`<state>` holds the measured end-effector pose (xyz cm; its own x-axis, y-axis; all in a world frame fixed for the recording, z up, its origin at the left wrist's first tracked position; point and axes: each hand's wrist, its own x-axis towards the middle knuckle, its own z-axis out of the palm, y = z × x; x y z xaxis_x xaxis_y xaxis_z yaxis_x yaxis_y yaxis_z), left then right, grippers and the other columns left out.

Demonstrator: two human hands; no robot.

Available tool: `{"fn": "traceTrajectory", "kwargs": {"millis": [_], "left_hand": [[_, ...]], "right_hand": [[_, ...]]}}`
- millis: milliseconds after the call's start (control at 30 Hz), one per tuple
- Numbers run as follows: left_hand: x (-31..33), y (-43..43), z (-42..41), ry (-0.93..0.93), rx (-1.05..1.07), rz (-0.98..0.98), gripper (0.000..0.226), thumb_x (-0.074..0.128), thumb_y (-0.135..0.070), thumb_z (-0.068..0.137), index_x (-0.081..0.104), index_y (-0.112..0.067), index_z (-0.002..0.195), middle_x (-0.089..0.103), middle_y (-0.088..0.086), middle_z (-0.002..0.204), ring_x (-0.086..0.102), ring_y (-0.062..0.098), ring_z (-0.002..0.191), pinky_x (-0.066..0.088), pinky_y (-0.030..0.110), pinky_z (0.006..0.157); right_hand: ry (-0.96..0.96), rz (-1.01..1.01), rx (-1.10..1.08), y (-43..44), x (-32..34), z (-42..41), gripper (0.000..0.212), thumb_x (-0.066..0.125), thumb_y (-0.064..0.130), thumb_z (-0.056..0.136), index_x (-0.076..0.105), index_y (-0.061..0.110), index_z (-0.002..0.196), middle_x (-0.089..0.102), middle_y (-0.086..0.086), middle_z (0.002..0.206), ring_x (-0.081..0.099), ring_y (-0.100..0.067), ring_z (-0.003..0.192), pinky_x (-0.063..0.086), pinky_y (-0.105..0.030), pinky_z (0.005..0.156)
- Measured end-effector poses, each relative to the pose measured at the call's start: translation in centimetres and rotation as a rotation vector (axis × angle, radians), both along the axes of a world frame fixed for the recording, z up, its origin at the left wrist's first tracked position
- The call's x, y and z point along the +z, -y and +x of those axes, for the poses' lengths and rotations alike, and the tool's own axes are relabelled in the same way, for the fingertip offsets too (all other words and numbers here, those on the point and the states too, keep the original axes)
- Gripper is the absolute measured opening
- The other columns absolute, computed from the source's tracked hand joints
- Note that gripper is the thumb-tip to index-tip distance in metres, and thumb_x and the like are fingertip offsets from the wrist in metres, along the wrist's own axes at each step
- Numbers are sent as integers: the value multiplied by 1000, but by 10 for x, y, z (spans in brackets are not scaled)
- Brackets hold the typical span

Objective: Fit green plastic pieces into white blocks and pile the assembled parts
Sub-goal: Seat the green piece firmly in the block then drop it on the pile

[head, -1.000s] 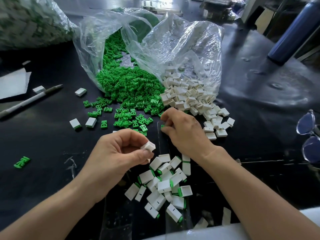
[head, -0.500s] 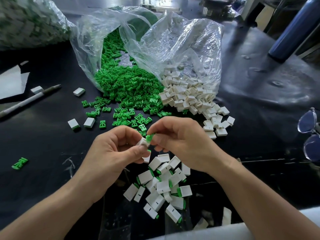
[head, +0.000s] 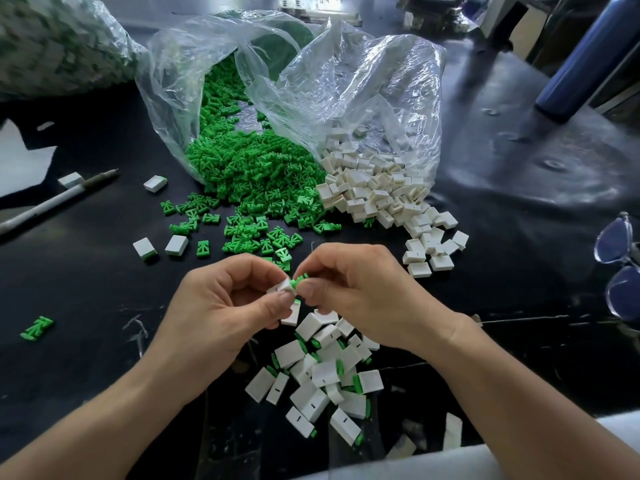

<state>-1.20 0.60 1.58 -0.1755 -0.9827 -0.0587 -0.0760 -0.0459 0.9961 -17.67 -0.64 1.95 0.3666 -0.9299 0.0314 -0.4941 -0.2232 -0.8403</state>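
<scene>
Green piece (head: 300, 279) is pinched at the fingertips of the right hand (head: 353, 292), its free end meeting the open face of the white block (head: 279, 286), which the left hand (head: 221, 306) grips between thumb and curled fingers. Both are held just above the far edge of the pile of assembled parts (head: 322, 375). The piece lies right of the block, its long axis seemingly in line with the slot; fingers hide how deep it sits. The push should probably run leftward along that axis, the left hand bracing. Beyond the pile lie loose green pieces (head: 249, 174) and white blocks (head: 374, 192)
</scene>
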Motion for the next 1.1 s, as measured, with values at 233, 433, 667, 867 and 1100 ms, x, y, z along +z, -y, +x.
{"fn": "traceTrajectory", "kwargs": {"millis": [233,433,667,867,1100], "left_hand": [[-1,2,3,-58,-2,55,24,69,-20,58,72,-9,78,71,13,70,67,15,58,51,17,51],[0,0,2,16,-27,22,21,66,-19,61,71,-7,77,70,13,66,67,16,56,53,19,50],[-1,-3,5,238,-77,-126,7,69,-10,69,72,-16,71,69,6,63,64,10,50,49,16,47],[-3,-5,6,384,-118,-249,17,70,-1,72,71,-18,70,68,1,61,63,9,49,50,16,48],[6,-1,4,20,-23,-66,21,67,-16,59,71,-7,77,70,15,67,66,18,52,52,20,47]], "right_hand": [[-5,-36,16,-2,0,0,10,55,9,90,65,8,92,64,-9,75,59,-23,69,50,-46,67],[-214,-139,78,-3,5,3,12,51,14,92,61,7,91,55,1,72,49,-18,68,41,-36,66],[-529,-316,171,-10,6,9,5,46,10,91,51,10,93,41,3,77,43,-22,70,32,-33,61],[-583,-344,197,-14,6,11,9,55,-2,79,56,7,83,50,-3,71,34,-18,62,26,-31,56],[-170,-261,15,-10,4,10,19,53,19,89,62,3,83,51,4,63,46,-15,57,39,-32,54]]}}
